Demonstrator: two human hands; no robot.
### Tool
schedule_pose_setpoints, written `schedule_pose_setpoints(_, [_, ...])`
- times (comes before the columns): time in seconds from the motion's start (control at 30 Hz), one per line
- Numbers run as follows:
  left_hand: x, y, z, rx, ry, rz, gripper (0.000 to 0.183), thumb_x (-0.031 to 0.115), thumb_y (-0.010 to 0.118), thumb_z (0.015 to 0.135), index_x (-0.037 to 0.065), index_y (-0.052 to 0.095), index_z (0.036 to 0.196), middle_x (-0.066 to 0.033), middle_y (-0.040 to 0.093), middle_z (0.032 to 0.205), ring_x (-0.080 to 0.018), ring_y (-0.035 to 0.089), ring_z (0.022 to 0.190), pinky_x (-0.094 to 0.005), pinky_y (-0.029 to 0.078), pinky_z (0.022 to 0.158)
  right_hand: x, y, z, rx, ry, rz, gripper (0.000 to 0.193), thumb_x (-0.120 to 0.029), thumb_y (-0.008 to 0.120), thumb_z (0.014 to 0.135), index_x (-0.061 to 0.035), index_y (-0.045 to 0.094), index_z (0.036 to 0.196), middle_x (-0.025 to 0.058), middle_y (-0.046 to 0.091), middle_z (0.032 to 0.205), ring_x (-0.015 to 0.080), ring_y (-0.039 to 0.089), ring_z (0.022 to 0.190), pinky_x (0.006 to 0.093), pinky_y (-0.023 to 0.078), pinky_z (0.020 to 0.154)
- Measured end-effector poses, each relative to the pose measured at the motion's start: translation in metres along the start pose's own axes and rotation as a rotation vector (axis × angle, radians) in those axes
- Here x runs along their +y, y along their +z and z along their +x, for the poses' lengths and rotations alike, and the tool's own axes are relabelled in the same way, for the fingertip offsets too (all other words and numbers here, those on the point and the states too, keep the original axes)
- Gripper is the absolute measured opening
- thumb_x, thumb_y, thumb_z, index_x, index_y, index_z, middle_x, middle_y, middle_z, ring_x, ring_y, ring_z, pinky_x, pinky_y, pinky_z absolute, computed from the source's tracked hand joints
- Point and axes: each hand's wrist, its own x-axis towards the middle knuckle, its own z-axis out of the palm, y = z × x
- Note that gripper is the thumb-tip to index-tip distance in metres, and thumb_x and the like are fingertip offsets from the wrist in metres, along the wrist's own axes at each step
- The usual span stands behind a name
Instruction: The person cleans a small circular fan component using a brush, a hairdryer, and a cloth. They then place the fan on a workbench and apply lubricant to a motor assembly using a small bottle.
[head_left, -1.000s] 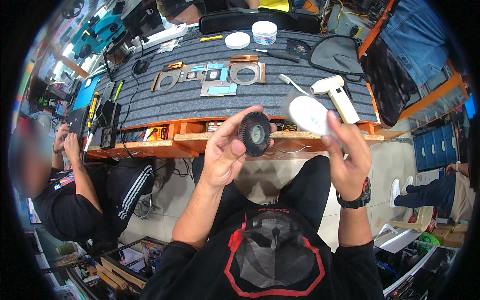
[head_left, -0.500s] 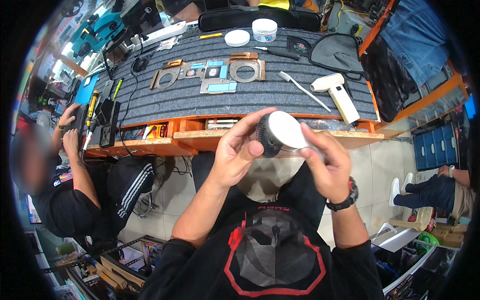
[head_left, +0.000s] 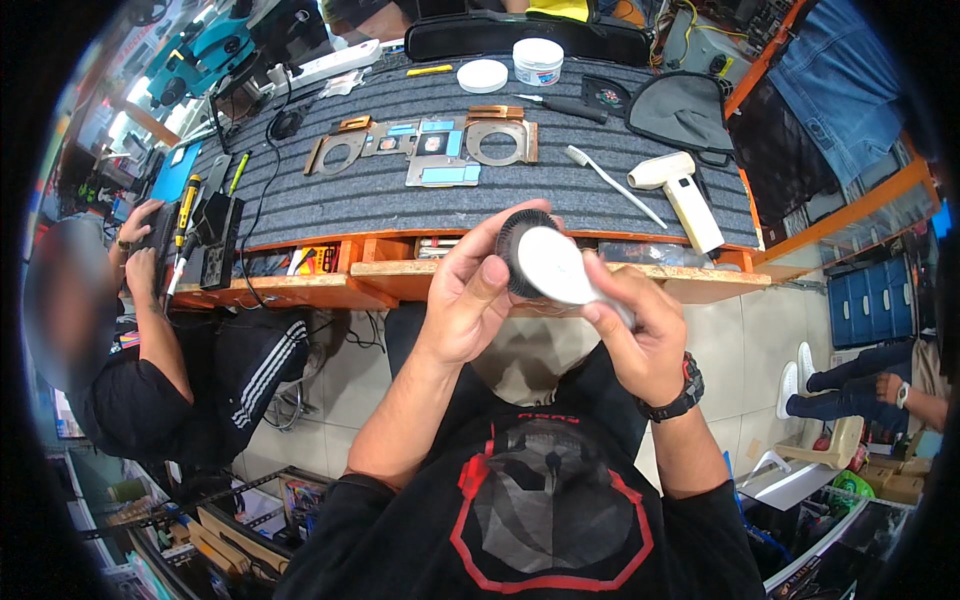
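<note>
My left hand [head_left: 466, 305] holds a black fan wheel [head_left: 515, 228] with fine radial blades around its rim, thumb toward me and fingers behind it. My right hand [head_left: 640, 325] grips the handle of a white brush [head_left: 555, 265]. Its smooth oval back faces up and covers part of the fan wheel; its underside is hidden, so bristles cannot be seen. Both hands are just in front of the bench edge. Beyond them on the mat lies a metal heatsink plate [head_left: 440, 175] with two round openings, copper fins and light-blue pads.
A white toothbrush [head_left: 615, 187] and a cream handheld blower [head_left: 690, 205] lie at the right of the grey striped mat [head_left: 350, 205]. Farther back are a white tub [head_left: 538, 62], its lid [head_left: 482, 76] and a black-handled tool [head_left: 562, 107]. A co-worker [head_left: 140, 390] sits at the left.
My right hand and the brush have shifted left and slightly down. More of the fan wheel's bladed rim now shows above the brush's head. My left hand has moved slightly.
</note>
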Motion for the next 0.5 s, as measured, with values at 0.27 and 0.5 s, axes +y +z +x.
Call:
schedule_pose_setpoints(0.27, [-0.004,-0.005,-0.002,-0.07,0.02,0.012,0.068,0.032,0.067,0.095,-0.004,0.039,0.145,-0.0146,0.051,0.141,-0.024,0.056,0.125,-0.0406,0.053,0.1,0.004,0.007,0.005,0.032,-0.095,0.05,0.04,0.003,0.07,0.084,-0.0005,0.067,0.124,0.0119,0.067,0.088,0.0167,0.06,0.075,0.0281,0.048,0.071])
schedule_pose_setpoints(0.5, [0.003,0.003,-0.002,0.002,0.03,0.014,0.079,0.041,0.067,0.093,-0.007,0.034,0.146,-0.0216,0.053,0.137,-0.0332,0.057,0.125,-0.0486,0.05,0.104,0.003,0.015,0.006,0.019,-0.128,0.067,0.042,0.004,0.071,0.083,-0.0008,0.067,0.125,0.0108,0.066,0.084,0.0176,0.059,0.072,0.0298,0.048,0.069])
